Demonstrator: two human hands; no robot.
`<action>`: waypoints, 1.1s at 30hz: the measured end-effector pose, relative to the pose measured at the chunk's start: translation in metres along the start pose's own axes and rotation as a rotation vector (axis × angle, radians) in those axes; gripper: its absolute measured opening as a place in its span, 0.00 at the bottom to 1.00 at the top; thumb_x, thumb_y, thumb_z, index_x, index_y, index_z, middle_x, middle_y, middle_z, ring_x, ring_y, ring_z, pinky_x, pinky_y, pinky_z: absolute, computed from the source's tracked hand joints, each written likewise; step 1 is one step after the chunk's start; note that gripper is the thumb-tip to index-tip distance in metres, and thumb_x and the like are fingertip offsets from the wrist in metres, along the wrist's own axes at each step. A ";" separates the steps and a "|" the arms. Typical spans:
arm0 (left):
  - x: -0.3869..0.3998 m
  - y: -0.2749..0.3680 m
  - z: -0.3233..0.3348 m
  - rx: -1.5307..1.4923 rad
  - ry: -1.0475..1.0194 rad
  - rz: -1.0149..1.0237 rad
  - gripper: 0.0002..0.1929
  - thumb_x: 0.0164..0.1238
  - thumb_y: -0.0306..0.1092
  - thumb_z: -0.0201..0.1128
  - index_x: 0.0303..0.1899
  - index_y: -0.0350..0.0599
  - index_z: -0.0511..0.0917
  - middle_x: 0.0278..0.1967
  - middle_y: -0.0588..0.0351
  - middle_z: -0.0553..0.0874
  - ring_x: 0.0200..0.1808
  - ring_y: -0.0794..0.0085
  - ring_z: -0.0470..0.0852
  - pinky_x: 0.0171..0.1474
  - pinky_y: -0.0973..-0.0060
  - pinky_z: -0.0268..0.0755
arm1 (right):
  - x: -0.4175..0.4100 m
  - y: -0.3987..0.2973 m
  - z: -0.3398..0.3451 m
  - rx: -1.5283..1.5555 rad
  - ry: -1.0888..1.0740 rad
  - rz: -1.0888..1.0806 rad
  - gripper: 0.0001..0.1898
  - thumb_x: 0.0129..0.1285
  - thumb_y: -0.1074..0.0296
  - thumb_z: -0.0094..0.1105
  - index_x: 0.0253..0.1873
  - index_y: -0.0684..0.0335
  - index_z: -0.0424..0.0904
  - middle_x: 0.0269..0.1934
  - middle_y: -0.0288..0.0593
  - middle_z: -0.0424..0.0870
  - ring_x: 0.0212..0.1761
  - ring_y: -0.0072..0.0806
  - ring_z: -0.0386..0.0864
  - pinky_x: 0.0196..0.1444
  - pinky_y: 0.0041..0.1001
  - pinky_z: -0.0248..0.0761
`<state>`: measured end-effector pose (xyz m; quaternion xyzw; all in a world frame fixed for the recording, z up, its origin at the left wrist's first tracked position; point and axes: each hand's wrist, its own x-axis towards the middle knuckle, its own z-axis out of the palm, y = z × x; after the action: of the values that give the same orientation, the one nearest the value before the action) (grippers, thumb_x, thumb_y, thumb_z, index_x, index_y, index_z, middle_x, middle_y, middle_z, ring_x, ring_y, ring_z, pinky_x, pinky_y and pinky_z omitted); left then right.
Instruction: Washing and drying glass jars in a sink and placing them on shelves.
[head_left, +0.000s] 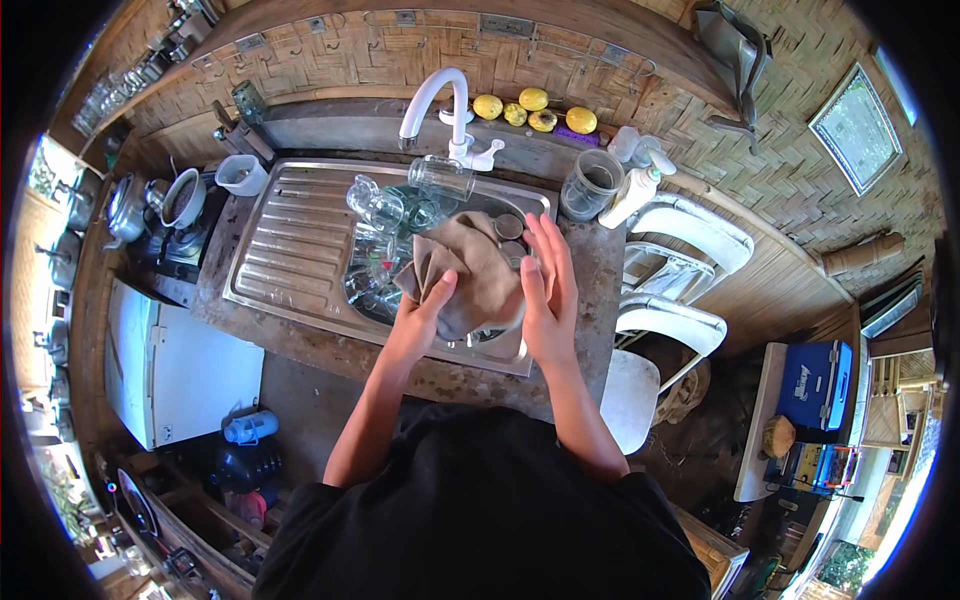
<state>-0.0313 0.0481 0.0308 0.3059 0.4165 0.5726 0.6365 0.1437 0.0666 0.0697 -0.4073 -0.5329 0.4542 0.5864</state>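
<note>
My left hand (420, 322) grips a brown cloth (480, 262) at its near left side, the thumb lying on top. The cloth is bunched and hangs over the sink basin; whether something is inside its folds I cannot tell. At its right edge my right hand (551, 307) is held upright with straight fingers, the thumb apart from them. Glassware fills much of the stainless steel sink (536, 199), partly hidden by the cloth. A clear glass jar (442, 178) lies at the far rim, with a clear glass vessel (375, 204) left of it.
A white faucet (459, 112) arches behind the basin. Several yellow fruits (533, 99) line the back ledge. To the right stand a clear container (591, 184) and a white pump bottle (634, 193). White folding chairs (671, 322) border the counter's right side; a ribbed drainboard (300, 232) lies left.
</note>
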 end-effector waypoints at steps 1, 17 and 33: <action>-0.003 0.001 -0.002 -0.038 -0.028 -0.039 0.22 0.80 0.41 0.61 0.66 0.39 0.72 0.58 0.57 0.82 0.60 0.73 0.81 0.64 0.73 0.72 | 0.003 0.007 -0.008 -0.002 0.004 0.000 0.33 0.81 0.55 0.50 0.79 0.70 0.55 0.76 0.54 0.65 0.78 0.43 0.63 0.78 0.35 0.54; -0.004 0.012 0.043 1.057 0.490 0.921 0.33 0.57 0.29 0.80 0.62 0.35 0.71 0.58 0.42 0.74 0.67 0.50 0.65 0.66 0.60 0.62 | -0.025 0.031 0.008 0.121 0.041 0.204 0.31 0.68 0.68 0.69 0.70 0.69 0.63 0.61 0.49 0.77 0.63 0.30 0.75 0.64 0.30 0.70; -0.002 -0.002 0.021 0.345 0.052 0.261 0.19 0.85 0.47 0.50 0.44 0.38 0.77 0.34 0.63 0.80 0.36 0.82 0.73 0.41 0.79 0.69 | -0.037 0.003 0.004 -0.063 -0.280 0.012 0.37 0.62 0.66 0.76 0.70 0.70 0.63 0.60 0.50 0.76 0.64 0.33 0.74 0.68 0.32 0.65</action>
<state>-0.0121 0.0478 0.0389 0.4466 0.4815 0.5783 0.4840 0.1390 0.0310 0.0577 -0.3615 -0.6210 0.4931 0.4904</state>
